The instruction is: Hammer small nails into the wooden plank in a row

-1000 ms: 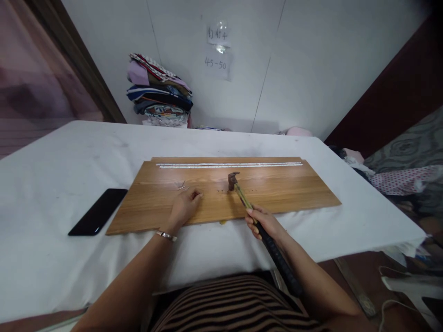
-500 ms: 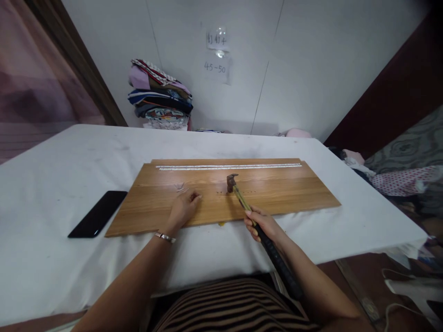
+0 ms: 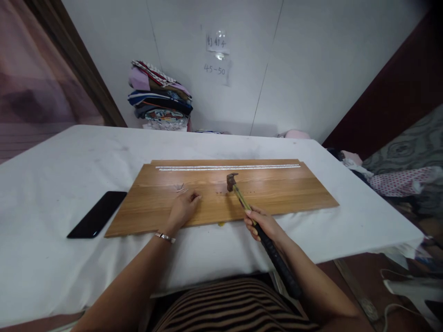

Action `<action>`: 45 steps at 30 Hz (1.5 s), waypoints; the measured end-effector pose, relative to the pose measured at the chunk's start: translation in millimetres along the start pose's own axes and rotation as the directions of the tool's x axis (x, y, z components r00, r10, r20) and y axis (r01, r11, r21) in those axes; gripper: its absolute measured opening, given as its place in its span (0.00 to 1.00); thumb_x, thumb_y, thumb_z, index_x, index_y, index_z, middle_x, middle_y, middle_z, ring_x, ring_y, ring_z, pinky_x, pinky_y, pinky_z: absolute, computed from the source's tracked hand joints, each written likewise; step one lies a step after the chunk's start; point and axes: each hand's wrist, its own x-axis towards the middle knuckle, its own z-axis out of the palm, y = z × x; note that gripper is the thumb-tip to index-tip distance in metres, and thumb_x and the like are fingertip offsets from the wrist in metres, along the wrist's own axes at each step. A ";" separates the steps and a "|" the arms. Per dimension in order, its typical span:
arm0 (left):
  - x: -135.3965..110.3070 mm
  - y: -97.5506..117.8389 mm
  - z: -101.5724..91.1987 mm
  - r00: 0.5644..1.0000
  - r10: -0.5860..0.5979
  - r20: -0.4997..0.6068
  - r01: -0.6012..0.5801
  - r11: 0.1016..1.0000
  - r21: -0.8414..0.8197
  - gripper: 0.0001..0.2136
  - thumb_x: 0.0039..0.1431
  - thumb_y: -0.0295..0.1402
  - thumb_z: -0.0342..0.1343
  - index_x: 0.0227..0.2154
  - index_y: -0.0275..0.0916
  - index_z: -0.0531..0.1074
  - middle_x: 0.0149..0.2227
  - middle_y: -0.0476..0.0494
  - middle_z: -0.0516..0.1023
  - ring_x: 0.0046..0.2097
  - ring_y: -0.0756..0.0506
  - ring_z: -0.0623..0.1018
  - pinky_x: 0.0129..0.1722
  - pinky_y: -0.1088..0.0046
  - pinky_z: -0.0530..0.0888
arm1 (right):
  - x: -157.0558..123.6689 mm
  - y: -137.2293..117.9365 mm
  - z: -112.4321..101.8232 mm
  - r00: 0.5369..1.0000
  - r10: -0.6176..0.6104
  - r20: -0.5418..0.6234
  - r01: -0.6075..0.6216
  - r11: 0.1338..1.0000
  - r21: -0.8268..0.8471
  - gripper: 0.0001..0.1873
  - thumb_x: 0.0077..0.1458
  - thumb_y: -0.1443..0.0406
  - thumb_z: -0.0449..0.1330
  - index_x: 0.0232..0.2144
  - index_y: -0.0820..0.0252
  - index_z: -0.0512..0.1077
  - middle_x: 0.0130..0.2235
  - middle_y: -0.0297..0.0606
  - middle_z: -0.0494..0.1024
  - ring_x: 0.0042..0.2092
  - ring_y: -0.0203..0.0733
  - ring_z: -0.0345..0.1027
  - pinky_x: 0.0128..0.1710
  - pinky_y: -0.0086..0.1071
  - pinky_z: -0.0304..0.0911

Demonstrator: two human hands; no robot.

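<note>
A long wooden board (image 3: 277,193) lies on the white table (image 3: 51,184). My right hand (image 3: 265,223) grips the handle of a claw hammer (image 3: 232,181), whose rusty head rests on the board beside a row of small dark nail dots. My left hand (image 3: 183,208) lies on the board left of the hammer with its fingers curled in; whether it holds anything is hidden. A few loose nails (image 3: 180,187) lie just beyond it. A metal ruler strip (image 3: 228,167) runs along the board's far edge.
A black phone (image 3: 97,220) lies on the table left of the board. A stack of folded fabrics (image 3: 159,97) leans against the white wall behind. Cloth and clutter (image 3: 404,177) lie past the table's right edge.
The hammer head has stayed low on the board, shifting only slightly. My left hand has not moved. The view has tilted a little.
</note>
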 end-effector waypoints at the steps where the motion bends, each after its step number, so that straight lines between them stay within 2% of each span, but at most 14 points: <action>1: -0.1 1.0 -0.5 1.000 0.000 -0.003 0.000 1.000 0.003 0.09 0.54 0.40 0.51 0.27 0.41 0.70 0.29 0.48 0.75 0.34 0.45 0.73 0.36 0.69 0.67 | 0.2 -0.4 -0.1 1.000 -0.004 0.002 0.004 1.000 -0.005 0.23 0.46 0.50 0.66 0.31 0.55 0.59 0.22 0.21 0.62 0.16 0.26 0.51 0.10 0.21 0.48; 7: -0.8 5.4 -2.6 1.000 -0.027 0.013 0.027 1.000 0.011 0.09 0.54 0.41 0.51 0.27 0.41 0.71 0.29 0.48 0.76 0.34 0.45 0.74 0.36 0.69 0.67 | 4.6 0.7 -2.2 1.000 0.001 0.008 -0.001 1.000 -0.011 0.24 0.45 0.50 0.67 0.31 0.55 0.59 0.22 0.21 0.63 0.16 0.25 0.51 0.10 0.21 0.48; 19: 0.6 -1.4 1.3 1.000 0.021 0.003 -0.021 1.000 0.011 0.10 0.55 0.41 0.51 0.28 0.41 0.70 0.30 0.47 0.76 0.35 0.45 0.74 0.38 0.68 0.67 | 4.1 3.4 -2.7 1.000 -0.004 0.007 0.004 1.000 -0.005 0.23 0.46 0.50 0.66 0.31 0.55 0.59 0.22 0.22 0.62 0.16 0.26 0.51 0.10 0.21 0.48; 29: -1.3 4.3 -2.0 1.000 -0.020 0.018 0.020 1.000 0.020 0.10 0.55 0.41 0.50 0.28 0.41 0.71 0.31 0.46 0.77 0.35 0.44 0.74 0.37 0.69 0.67 | 1.2 -0.6 -0.5 1.000 -0.007 0.011 0.007 1.000 -0.010 0.24 0.45 0.50 0.67 0.31 0.55 0.58 0.21 0.21 0.62 0.15 0.26 0.51 0.10 0.21 0.49; 45: -1.0 2.1 -2.3 1.000 -0.001 0.020 0.001 1.000 0.018 0.09 0.55 0.40 0.51 0.29 0.41 0.71 0.32 0.45 0.78 0.37 0.43 0.75 0.39 0.67 0.69 | 3.9 1.2 -0.6 1.000 0.003 -0.005 -0.003 1.000 -0.023 0.25 0.44 0.49 0.66 0.31 0.55 0.59 0.22 0.21 0.62 0.16 0.26 0.51 0.10 0.21 0.49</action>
